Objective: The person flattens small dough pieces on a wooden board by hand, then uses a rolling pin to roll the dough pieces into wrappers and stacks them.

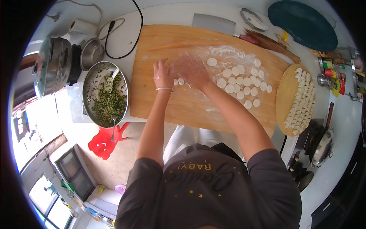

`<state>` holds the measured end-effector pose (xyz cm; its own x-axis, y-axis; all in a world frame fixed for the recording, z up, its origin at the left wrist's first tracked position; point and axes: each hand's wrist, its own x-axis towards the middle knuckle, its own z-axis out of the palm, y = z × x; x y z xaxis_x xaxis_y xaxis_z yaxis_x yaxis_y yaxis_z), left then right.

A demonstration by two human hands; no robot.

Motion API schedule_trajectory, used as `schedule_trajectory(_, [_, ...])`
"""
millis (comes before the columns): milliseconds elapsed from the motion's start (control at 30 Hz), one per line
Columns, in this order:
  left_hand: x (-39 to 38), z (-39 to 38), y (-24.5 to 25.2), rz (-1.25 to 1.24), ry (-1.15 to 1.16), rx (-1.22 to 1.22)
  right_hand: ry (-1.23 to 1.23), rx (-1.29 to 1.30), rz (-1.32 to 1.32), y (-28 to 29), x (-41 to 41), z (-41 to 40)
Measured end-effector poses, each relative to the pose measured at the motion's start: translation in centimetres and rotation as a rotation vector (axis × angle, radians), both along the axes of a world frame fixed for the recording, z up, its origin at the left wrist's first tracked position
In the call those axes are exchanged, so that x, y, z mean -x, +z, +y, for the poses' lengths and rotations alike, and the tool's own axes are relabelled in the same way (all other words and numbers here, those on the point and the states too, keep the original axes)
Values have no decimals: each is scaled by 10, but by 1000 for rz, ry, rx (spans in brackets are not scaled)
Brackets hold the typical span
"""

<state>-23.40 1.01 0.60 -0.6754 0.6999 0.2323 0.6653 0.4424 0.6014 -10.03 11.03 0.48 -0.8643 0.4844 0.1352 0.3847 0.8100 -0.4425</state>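
Observation:
My left hand (163, 73) is over the left half of a floured wooden board (154, 106), fingers bent; whether it holds anything is hidden. My right hand (192, 70), blurred, lies close beside it with the palm down, and what is under it cannot be seen. Small pieces of dough (181, 81) rest just below and between the hands. To the right are several flattened dough rounds (229, 88) and loose flour (228, 53). A steel bowl of chopped green filling (110, 104) with spoons stands left of the board. Rows of folded dumplings (301, 97) lie on a round wooden board (283, 94) at the right.
A cleaver (213, 23) and a straw brush (271, 45) lie along the board's far edge. A black cable (140, 17) curls at the upper left near an empty metal bowl (92, 54) and a steel pot (53, 65). A lidded pan (321, 147) stands at the right.

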Motion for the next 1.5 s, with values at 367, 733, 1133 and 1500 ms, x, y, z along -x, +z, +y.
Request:
schedule_trajectory(367, [-19, -52, -11, -207, 62, -43, 88, -59, -99, 15, 19, 11])
schedule_trajectory(733, [-36, -51, -6, 96, -283, 145, -382, 1269, 714, 4, -13, 51])
schedule_trajectory(1133, [-121, -38, 4, 66, -486, 65, -98, -69, 10, 3, -78, 14])
schedule_trajectory(1500, [-54, -85, -3, 112, -190, 96, -11, -10, -81, 2, -40, -41])
